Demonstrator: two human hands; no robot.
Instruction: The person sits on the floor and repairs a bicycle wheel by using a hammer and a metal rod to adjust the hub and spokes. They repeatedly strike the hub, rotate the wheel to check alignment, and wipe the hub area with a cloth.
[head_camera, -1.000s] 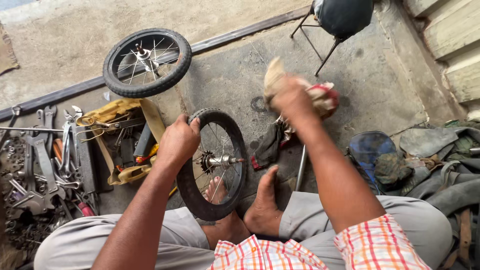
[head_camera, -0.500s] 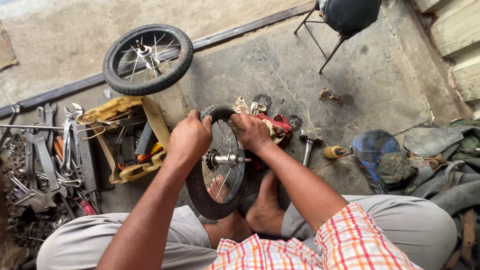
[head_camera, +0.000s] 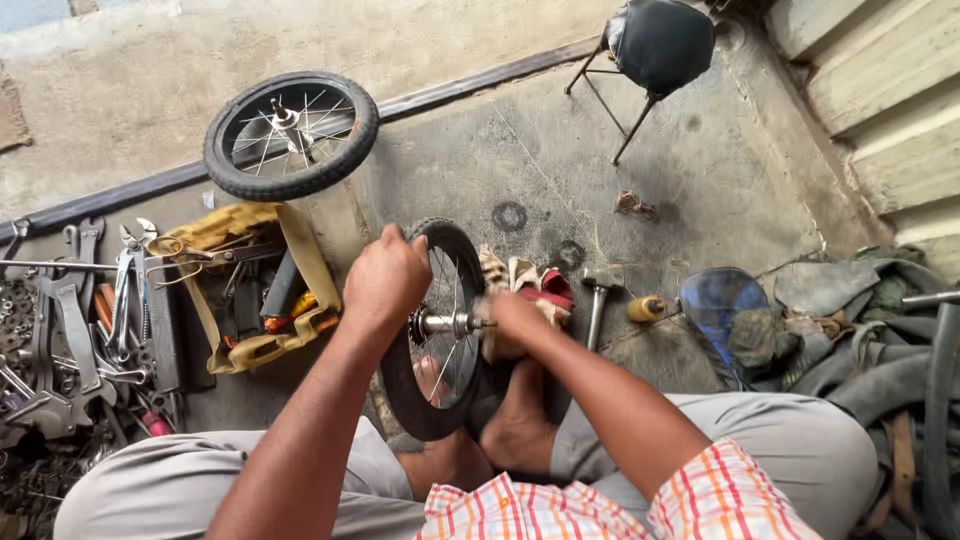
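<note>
Rubber wheel (head_camera: 440, 330): small spoked wheel with a black tyre, standing upright on the concrete floor (head_camera: 700, 190) between the person's feet, seen nearly edge-on.
Axis: the metal axle (head_camera: 445, 323) lies level and points to the person's right; the wheel's plane runs away from the body.
Left hand (head_camera: 385, 280): rests on top of the tyre, fingers curled over and clamped on the rim.
Right hand (head_camera: 515, 320): at the axle's right end, fingers closed around it together with a cloth (head_camera: 530, 285) of cream and red; how tightly they bear on the axle cannot be told.
Hidden: the wheel's lower arc is partly covered by the bare feet (head_camera: 510, 430); the far side of the hub lies behind the left wrist; both forearms are cut by the lower edge.
Second wheel (head_camera: 290, 135): larger, flat on the floor by the wall, thin bright spokes, knobbly tyre.
Tool bag (head_camera: 250, 290): yellow fabric, open, just left of the wheel.
Spanners (head_camera: 90, 310): grey steel, spread in a heap at far left, many hard to tell apart.
Hammer (head_camera: 597, 300): metal head, lying just right of the cloth.
Stool (head_camera: 655, 50): black padded seat, thin metal legs, top cut off.
Tubes (head_camera: 880, 340): dull rubber, piled at right.
</note>
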